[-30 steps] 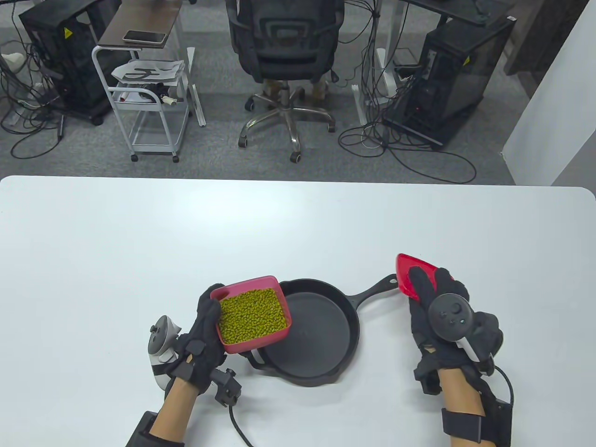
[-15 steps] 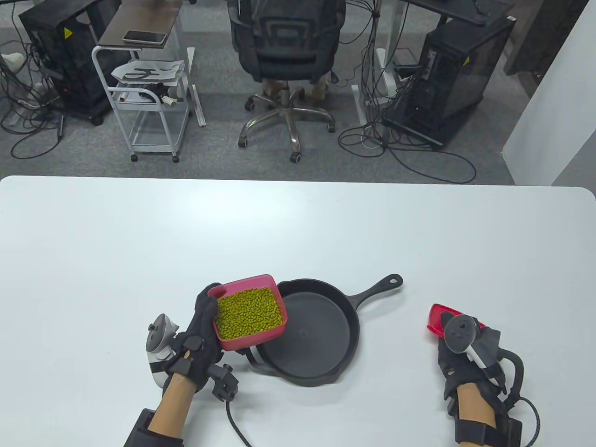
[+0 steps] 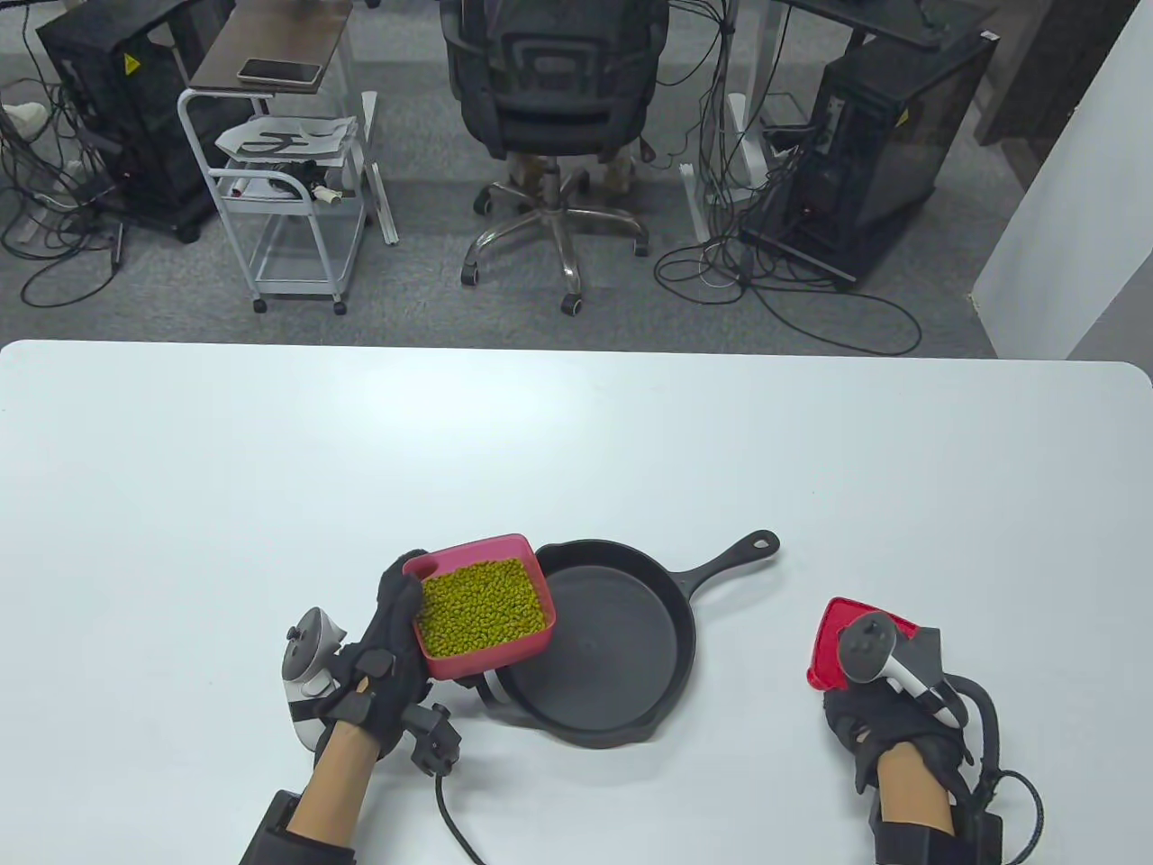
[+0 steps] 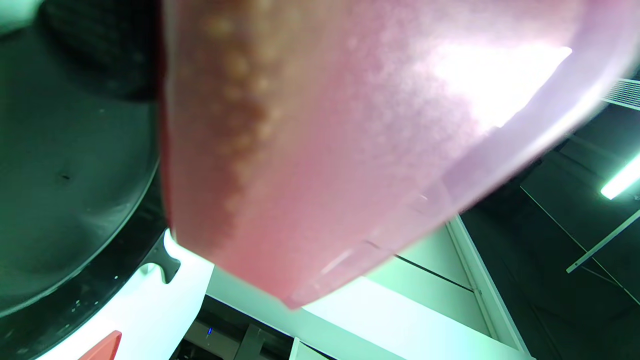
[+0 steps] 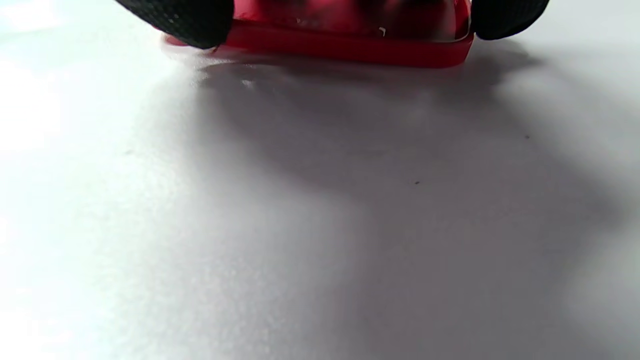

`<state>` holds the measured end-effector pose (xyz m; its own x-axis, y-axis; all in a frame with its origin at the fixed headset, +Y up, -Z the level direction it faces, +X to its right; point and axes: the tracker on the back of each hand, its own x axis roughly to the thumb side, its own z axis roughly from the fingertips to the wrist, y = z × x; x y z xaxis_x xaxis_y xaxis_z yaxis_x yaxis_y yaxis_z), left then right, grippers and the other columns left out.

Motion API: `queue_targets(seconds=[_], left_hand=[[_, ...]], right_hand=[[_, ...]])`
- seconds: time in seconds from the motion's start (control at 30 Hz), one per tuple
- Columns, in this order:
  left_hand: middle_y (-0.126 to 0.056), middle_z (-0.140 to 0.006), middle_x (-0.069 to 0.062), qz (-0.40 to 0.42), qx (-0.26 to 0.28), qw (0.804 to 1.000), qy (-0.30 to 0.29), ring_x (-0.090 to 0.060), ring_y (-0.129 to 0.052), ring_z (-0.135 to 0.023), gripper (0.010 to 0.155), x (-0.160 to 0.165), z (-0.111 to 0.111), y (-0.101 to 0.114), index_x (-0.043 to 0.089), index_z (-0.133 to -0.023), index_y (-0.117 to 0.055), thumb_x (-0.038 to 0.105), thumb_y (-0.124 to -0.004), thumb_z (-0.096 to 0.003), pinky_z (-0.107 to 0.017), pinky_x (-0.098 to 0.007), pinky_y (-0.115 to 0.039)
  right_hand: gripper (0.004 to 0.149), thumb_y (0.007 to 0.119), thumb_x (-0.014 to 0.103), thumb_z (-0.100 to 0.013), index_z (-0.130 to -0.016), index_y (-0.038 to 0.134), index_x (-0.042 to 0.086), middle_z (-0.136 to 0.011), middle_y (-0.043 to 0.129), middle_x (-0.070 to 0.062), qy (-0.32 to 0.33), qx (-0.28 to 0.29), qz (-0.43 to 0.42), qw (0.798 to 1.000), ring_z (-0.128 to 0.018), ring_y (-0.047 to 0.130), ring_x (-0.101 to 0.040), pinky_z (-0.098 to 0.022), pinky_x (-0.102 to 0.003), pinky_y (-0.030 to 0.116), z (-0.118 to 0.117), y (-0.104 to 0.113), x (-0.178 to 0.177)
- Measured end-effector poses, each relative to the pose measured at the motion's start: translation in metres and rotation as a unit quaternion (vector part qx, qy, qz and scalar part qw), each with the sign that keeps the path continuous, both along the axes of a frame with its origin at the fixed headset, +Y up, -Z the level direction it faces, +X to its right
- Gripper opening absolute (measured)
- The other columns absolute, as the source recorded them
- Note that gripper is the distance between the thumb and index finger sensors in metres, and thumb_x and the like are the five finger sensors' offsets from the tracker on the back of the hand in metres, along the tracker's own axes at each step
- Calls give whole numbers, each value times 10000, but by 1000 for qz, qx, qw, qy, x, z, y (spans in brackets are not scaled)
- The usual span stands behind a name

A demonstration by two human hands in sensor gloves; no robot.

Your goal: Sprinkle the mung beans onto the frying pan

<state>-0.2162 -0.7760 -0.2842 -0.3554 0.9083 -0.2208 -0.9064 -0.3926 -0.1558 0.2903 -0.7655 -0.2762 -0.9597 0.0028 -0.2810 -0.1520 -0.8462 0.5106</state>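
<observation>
A black cast-iron frying pan sits on the white table, handle pointing up and right; its inside looks bare. My left hand holds a pink square container full of green mung beans above the pan's left rim. The container's underside fills the left wrist view, with the pan below it. My right hand holds a red lid at the table to the right of the pan. In the right wrist view the lid lies flat close to the table between my fingertips.
The white table stretches far beyond the pan. Past its far edge stand an office chair, a white cart and computer towers with cables on the floor. Cables trail from both wrists at the near edge.
My right hand has carried the red lid from beside the pan handle down and toward me, lowering it flat to the table. The left hand and container have barely moved.
</observation>
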Motion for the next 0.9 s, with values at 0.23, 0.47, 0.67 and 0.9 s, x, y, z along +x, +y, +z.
queue_targets(seconds=[0.23, 0.47, 0.67, 0.9], left_hand=[[-471, -1086, -177, -13, -1, 1000, -2, -384, -914, -606, 760, 0, -1, -1, 403, -1082, -261, 757, -567, -483, -319, -405, -916], [-468, -1088, -177, -32, -4, 999, -7, -389, -910, -611, 762, 1, -3, -3, 405, -1083, -264, 754, -579, -483, -324, -412, -912], [-471, -1087, -179, -47, -7, 999, -4, -395, -909, -607, 762, 1, -3, -4, 406, -1082, -272, 752, -587, -480, -320, -416, -909], [-470, -1087, -179, -53, -2, 999, -5, -394, -908, -608, 758, 1, -4, -3, 408, -1081, -273, 751, -584, -481, -321, -417, -908]], right_hand=[[688, 675, 440, -592, -1150, 307, 274, -1222, 154, -225, 4, 47, -1, 999, -1088, 199, -529, -711, -740, 403, -13, 40, -24], [634, 783, 429, -562, -1112, 536, 231, -1194, 494, -220, 159, 213, -161, 951, -1032, 531, -517, -665, -658, 611, -29, 120, -139], [584, 834, 410, -548, -1063, 629, 229, -1148, 608, -193, 238, 205, -303, 900, -975, 636, -500, -631, -615, 679, -37, 152, -234], [555, 850, 392, -549, -1046, 665, 229, -1129, 640, -182, 279, 147, -324, 892, -953, 661, -496, -621, -580, 700, -41, 136, -293]])
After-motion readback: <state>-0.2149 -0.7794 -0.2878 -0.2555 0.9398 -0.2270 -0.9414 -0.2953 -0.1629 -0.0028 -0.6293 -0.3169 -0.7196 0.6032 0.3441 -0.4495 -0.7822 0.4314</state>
